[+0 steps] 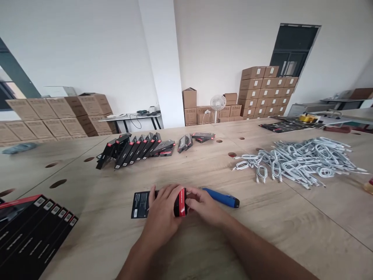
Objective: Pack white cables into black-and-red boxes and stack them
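My left hand [163,208] is wrapped over a small black box with a red end band [182,202], gripping it just above the wooden table. My right hand [205,205] meets the same box at its red end, thumb and forefinger bent against the edge; the fingertips are partly hidden. A flat black printed panel [140,205] sticks out to the left from under my left hand, and whether it belongs to the box I cannot tell. Just beyond my right hand lies a blue rod-shaped tool [223,197] with a dark tip.
Black boxes [136,149] lean in a row farther back, with a few flat boxes [203,136] beside them. More large black boxes [35,233] stand at the near left. Coiled white cables [300,161] are heaped on the right. Round holes [58,183] pierce the tabletop [116,249].
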A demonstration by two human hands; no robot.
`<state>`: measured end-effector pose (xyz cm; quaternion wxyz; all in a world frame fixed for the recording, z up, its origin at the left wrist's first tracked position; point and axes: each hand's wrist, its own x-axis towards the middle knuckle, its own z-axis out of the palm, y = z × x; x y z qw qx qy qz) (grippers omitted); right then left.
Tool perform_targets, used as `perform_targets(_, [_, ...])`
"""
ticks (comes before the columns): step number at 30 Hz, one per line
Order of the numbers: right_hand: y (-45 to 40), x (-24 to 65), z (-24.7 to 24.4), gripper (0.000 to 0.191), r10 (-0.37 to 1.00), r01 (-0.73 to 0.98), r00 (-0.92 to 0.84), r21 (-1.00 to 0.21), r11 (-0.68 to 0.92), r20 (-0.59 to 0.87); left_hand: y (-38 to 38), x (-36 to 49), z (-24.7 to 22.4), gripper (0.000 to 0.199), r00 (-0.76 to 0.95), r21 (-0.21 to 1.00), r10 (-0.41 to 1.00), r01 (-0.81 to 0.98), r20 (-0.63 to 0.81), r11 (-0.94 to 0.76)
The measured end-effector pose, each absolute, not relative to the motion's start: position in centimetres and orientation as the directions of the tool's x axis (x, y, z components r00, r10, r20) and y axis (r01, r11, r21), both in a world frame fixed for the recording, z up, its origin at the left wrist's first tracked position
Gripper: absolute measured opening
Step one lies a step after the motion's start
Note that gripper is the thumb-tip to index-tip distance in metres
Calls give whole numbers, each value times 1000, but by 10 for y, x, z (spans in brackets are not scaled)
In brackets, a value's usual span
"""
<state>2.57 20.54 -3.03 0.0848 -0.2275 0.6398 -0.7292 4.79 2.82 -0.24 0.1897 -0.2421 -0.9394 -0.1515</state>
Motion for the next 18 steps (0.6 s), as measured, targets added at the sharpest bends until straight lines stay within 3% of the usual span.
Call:
perform_targets(8, [203, 28, -24, 37, -451, -163, -856, -960, -226, 251, 37, 49, -9, 61, -815, 184, 382, 496, 435, 848])
perform_targets(14, [201, 28, -23, 33, -437, -177, -865, -964, -197, 248, 40, 50, -6, 53, -775, 155, 449, 561, 445, 813])
perform_targets(18, [196, 27, -25, 34, -364, -208, -896, -964, -163, 255, 42, 48, -8, 63, -766, 143, 483, 584, 424, 799])
